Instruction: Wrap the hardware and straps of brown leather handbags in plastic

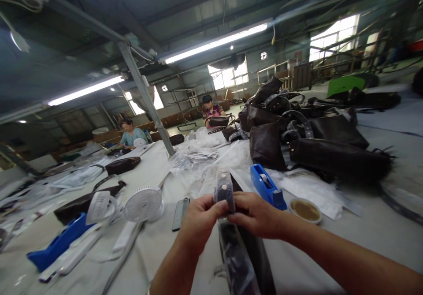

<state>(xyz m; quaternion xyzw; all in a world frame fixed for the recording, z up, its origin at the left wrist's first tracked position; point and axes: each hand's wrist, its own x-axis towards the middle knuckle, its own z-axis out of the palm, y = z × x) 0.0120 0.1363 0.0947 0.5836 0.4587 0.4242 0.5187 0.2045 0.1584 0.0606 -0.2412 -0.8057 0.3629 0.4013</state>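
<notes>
My left hand (198,222) and my right hand (256,218) meet at the middle of the view, both pinched on the folded end of a dark leather strap (224,191) that carries a round metal stud. The strap stands up between my fingertips. Below my hands a dark bag part in clear plastic wrap (238,259) lies on the white table (346,237) and runs toward me.
A blue tape dispenser (266,187) and a small dish of brown paste (306,210) sit right of my hands. Dark brown bags (317,145) are heaped behind them. A white desk fan (143,204), a second blue dispenser (57,244) and plastic wrapping lie left. Two people sit far off.
</notes>
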